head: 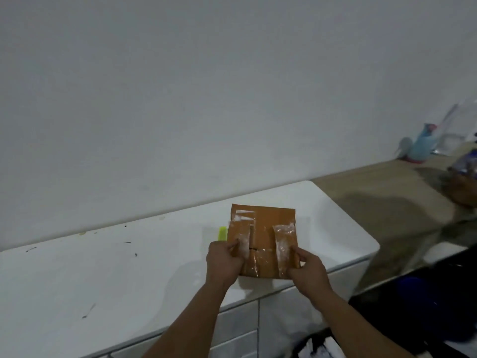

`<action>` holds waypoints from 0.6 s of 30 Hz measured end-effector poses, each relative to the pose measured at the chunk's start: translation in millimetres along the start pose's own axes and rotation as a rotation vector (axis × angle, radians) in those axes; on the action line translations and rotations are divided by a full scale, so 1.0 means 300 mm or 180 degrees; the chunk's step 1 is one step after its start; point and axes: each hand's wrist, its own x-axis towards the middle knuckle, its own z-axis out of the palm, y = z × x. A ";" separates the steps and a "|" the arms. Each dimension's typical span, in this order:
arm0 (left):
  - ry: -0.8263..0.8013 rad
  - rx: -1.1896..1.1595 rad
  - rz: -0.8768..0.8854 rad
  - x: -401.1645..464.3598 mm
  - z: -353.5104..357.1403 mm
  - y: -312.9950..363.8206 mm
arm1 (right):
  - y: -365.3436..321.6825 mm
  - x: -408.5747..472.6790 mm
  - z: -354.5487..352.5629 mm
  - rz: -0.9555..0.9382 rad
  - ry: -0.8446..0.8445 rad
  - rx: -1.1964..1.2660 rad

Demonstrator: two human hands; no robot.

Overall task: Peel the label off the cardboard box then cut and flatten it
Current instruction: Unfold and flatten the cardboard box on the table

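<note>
Both hands (224,259) grip the cardboard box (263,241), yellow-green tool (222,233) beside.

Dim, flat, greyish light; soft shadows fell beside brown flattened cardboard box (263,239). Whole frame was soft; right-edge clutter blurred, wide-angle bending visible.

cabinet (108,275): white top, dark scuffs, drawer fronts below | wall (180,86): plain white | counter (374,192): tan, right of cabinet | toy (419,147): blue, red base, blurred, far end of counter by wall | green item (222,233): on cabinet, partly hidden
</note>
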 end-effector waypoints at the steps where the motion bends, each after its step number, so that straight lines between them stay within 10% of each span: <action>1: -0.0051 -0.0017 0.0087 -0.022 0.043 0.046 | 0.029 -0.012 -0.061 0.0028 0.0109 0.0072; 18: -0.2101 -0.0180 0.0370 -0.482 0.723 0.369 | 0.608 -0.479 -0.640 0.1458 0.1445 0.1281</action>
